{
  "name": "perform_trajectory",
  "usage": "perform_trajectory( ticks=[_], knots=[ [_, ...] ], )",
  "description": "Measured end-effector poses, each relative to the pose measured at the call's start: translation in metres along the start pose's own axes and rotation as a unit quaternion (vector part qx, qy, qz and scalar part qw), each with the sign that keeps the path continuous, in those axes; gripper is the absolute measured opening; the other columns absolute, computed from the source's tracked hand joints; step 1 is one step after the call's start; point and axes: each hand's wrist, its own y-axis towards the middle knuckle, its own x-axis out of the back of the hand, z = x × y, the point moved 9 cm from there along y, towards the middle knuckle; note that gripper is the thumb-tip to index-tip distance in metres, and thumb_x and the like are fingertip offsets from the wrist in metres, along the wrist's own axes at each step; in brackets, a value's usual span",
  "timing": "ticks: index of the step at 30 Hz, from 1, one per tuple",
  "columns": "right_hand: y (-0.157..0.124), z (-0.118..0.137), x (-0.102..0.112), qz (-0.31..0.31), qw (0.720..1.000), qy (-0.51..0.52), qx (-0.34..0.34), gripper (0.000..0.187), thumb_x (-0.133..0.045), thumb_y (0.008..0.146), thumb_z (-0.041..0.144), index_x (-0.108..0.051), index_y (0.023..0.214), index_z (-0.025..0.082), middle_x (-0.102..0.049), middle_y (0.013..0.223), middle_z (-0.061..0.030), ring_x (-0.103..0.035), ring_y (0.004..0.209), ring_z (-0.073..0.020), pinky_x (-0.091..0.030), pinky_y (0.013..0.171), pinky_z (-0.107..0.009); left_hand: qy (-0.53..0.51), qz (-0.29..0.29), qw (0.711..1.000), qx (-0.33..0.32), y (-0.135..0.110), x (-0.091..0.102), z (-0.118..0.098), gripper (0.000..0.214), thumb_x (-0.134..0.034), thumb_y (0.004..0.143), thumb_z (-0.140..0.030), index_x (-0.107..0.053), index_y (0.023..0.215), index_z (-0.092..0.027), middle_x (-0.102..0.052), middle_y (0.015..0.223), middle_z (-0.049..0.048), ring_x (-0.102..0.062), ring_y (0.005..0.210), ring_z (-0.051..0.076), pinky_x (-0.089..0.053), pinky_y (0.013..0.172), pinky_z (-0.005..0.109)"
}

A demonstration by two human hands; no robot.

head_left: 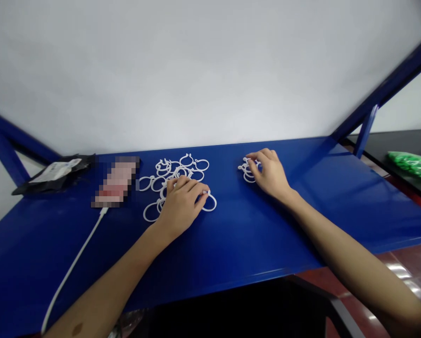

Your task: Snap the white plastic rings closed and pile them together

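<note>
Many thin white plastic rings (150,212), each with a small gap and knobbed ends, lie in a loose pile on the blue table (231,244). My left hand (182,202) rests over the right part of this pile and covers some of it. Its thumb and index finger pinch the knobbed end of one white ring (211,207), whose loop lies to the right. Farther right, my right hand (271,172) is curled at a small group of similar rings (248,177). Its thumb and index finger close on a ring there, partly hidden by the fingers.
At left lie a black plastic package (55,172) with a white label and a blurred-out phone (117,180), with a white cable (77,260) running to the front edge. Blue metal braces (367,129) stand at both sides. A green bag (412,165) lies on a dark surface at right.
</note>
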Motion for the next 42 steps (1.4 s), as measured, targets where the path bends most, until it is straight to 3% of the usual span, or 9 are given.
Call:
perform_trajectory(
  ticks=[3,7,11,14,18,28,34,38,42],
  knots=[
    [-0.015,0.05,-0.01,0.08,0.987,0.121,0.067,0.024,-0.049,0.101,0.035,-0.066,0.109,0.02,-0.069,0.097,-0.0082,-0.061,0.094,-0.0229,-0.048,0.089,-0.041,-0.021,-0.033,0.999,-0.003,-0.001,0.007,-0.004,0.002,-0.064,0.093,-0.021,-0.063,0.094,-0.023,-0.073,0.086,-0.0013,-0.059,0.091,0.022,-0.035,0.09,0.042],
    [-0.043,0.097,-0.032,0.224,0.94,0.23,0.114,0.028,-0.052,0.101,0.04,-0.058,0.12,0.02,-0.07,0.105,-0.007,-0.066,0.093,-0.0192,-0.053,0.081,-0.034,-0.065,-0.057,0.996,0.008,-0.002,0.012,-0.006,0.006,-0.067,0.091,-0.023,-0.062,0.093,-0.023,-0.07,0.08,-0.0028,-0.059,0.086,0.021,-0.039,0.086,0.039],
    [-0.046,0.089,-0.032,0.205,0.938,0.273,0.065,0.021,-0.043,0.105,0.033,-0.052,0.117,0.019,-0.072,0.098,-0.0062,-0.069,0.08,-0.0151,-0.052,0.071,-0.028,-0.146,-0.043,0.988,0.024,0.0,0.013,-0.006,0.008,-0.067,0.092,-0.029,-0.062,0.095,-0.024,-0.072,0.082,-0.0036,-0.061,0.087,0.018,-0.044,0.085,0.036],
    [-0.041,0.08,-0.024,0.173,0.941,0.287,0.048,0.016,-0.048,0.104,0.034,-0.052,0.107,0.019,-0.072,0.089,-0.0039,-0.067,0.07,-0.013,-0.05,0.064,-0.025,-0.179,-0.038,0.983,0.022,0.001,0.014,-0.008,0.014,-0.068,0.092,-0.033,-0.063,0.1,-0.023,-0.073,0.082,-0.0034,-0.062,0.089,0.017,-0.047,0.084,0.033],
    [-0.043,0.09,-0.023,0.211,0.933,0.278,0.091,0.018,-0.051,0.102,0.036,-0.057,0.098,0.02,-0.073,0.094,-0.0045,-0.069,0.075,-0.0136,-0.049,0.065,-0.025,-0.172,-0.048,0.984,0.007,0.0,0.016,-0.008,0.018,-0.068,0.091,-0.039,-0.065,0.098,-0.023,-0.072,0.078,-0.0031,-0.061,0.084,0.017,-0.048,0.083,0.033],
    [-0.052,0.114,-0.017,0.255,0.903,0.286,0.194,0.023,-0.046,0.105,0.031,-0.065,0.099,0.019,-0.071,0.086,-0.0029,-0.065,0.074,-0.0128,-0.049,0.068,-0.025,-0.123,-0.072,0.989,-0.026,-0.004,0.015,-0.011,0.021,-0.068,0.09,-0.044,-0.065,0.085,-0.024,-0.071,0.072,-0.004,-0.061,0.08,0.018,-0.043,0.083,0.037],
    [-0.042,0.091,-0.031,0.237,0.948,0.146,0.155,0.024,-0.045,0.104,0.031,-0.066,0.102,0.019,-0.069,0.094,-0.0059,-0.065,0.078,-0.0158,-0.049,0.068,-0.028,-0.033,-0.021,0.999,-0.012,-0.001,-0.003,0.011,0.028,-0.069,0.088,-0.048,-0.069,0.101,-0.023,-0.071,0.092,0.0038,-0.057,0.095,0.026,-0.044,0.089,0.042],
    [-0.015,0.047,-0.015,0.124,0.986,0.081,0.077,0.023,-0.048,0.102,0.028,-0.069,0.107,0.02,-0.068,0.103,-0.0082,-0.065,0.087,-0.0192,-0.051,0.074,-0.032,0.07,-0.023,0.997,0.027,0.0,-0.006,0.027,0.031,-0.065,0.092,-0.037,-0.068,0.119,-0.022,-0.064,0.12,0.0121,-0.051,0.111,0.034,-0.044,0.095,0.051],
    [0.007,0.0,0.005,0.035,0.998,0.054,-0.001,0.02,-0.055,0.097,0.026,-0.073,0.102,0.019,-0.069,0.095,-0.0077,-0.064,0.077,-0.0188,-0.051,0.073,-0.035,0.121,0.0,0.991,0.048,0.0,-0.016,0.034,0.031,-0.062,0.092,-0.034,-0.069,0.119,-0.021,-0.057,0.132,0.0154,-0.045,0.12,0.039,-0.043,0.096,0.059]
  ],
)
